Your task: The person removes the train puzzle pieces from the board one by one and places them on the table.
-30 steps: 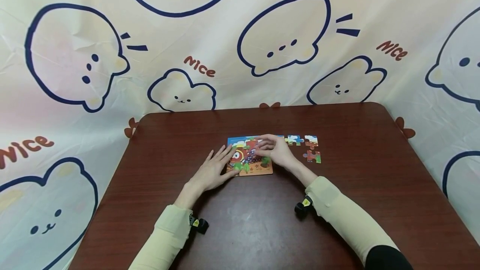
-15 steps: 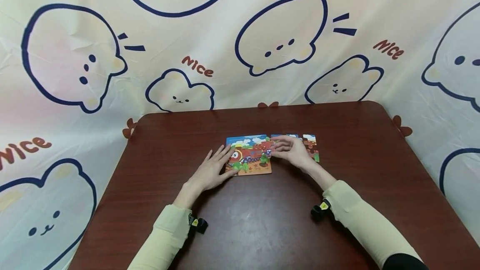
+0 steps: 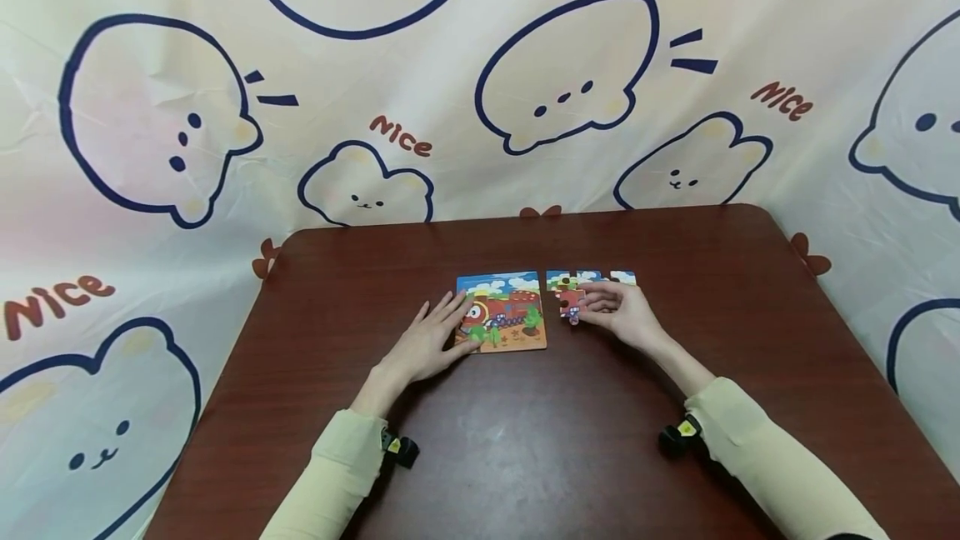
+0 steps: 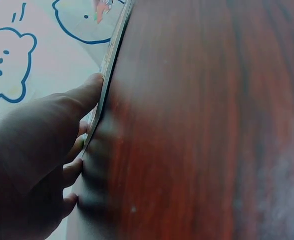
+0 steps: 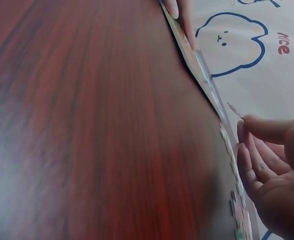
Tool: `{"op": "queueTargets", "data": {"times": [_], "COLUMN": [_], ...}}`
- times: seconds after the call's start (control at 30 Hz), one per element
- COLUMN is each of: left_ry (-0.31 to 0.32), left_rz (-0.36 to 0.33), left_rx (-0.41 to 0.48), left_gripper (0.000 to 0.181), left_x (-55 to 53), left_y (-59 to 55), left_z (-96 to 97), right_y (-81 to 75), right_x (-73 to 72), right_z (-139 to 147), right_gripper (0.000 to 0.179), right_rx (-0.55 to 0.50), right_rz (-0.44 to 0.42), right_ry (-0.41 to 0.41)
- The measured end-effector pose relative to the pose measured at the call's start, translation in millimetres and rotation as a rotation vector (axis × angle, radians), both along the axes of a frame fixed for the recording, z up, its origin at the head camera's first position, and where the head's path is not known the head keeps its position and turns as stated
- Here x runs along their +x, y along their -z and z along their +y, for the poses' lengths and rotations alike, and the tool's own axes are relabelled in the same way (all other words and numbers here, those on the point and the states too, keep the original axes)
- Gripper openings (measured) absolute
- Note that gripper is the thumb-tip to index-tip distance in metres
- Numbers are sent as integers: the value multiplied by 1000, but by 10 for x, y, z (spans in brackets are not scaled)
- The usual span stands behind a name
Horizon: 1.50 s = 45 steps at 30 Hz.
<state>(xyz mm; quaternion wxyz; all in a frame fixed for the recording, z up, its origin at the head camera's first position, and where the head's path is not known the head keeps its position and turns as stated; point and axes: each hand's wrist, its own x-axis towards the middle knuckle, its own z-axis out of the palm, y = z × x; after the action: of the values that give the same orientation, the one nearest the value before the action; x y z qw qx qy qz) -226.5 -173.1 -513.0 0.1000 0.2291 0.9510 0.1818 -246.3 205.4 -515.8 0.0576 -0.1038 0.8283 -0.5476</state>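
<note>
A picture puzzle board (image 3: 510, 338) with a red train, sky and sand lies flat on the table. My left hand (image 3: 423, 344) rests over its left edge, fingers spread; in the left wrist view the thumb (image 4: 94, 87) lies along the board's edge. To the right of the board, my right hand (image 3: 628, 315) pinches a red puzzle piece (image 3: 570, 303) between thumb and fingertips. The right wrist view shows this piece (image 5: 234, 109) nearly edge-on, raised and tilted above the table. Several loose puzzle pieces (image 3: 558, 278) lie just beyond, partly hidden by the right hand.
The brown wooden table (image 3: 480, 457) extends around the board and pieces. A pale cloth (image 3: 450, 65) with cartoon bears hangs behind its far edge and along both sides. Each wrist wears a small black camera (image 3: 405, 452).
My right hand has carried the red puzzle piece rightward off the board to beside the loose pieces, uncovering the board's right part. My left hand has stayed in place.
</note>
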Motion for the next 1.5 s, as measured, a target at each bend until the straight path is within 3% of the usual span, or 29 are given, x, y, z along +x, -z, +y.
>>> {"op": "queueTargets", "data": {"times": [0.37,0.73,0.9,1.1,1.5], "left_ry": [-3,-2,-4,-6,-4], "left_rz": [-1,-2,-1,-10,-10], "left_rx": [1,8,12,9,19], "left_gripper": [84,85,85,85,84], "left_x": [-17,-2,-3,7,-5], "left_y": [24,34,30,7,23], "left_z": [-8,-1,6,-3,-2], "right_y": [83,235,331,419,494], "right_x": [63,104,118,121,105], "right_z": [212,239,270,281,301], "right_gripper": [45,46,47,48,51], "right_rx": [121,355,369,356,412], "right_rz": [132,421,512,554,502], "right_ry": [31,71,75,69,60]}}
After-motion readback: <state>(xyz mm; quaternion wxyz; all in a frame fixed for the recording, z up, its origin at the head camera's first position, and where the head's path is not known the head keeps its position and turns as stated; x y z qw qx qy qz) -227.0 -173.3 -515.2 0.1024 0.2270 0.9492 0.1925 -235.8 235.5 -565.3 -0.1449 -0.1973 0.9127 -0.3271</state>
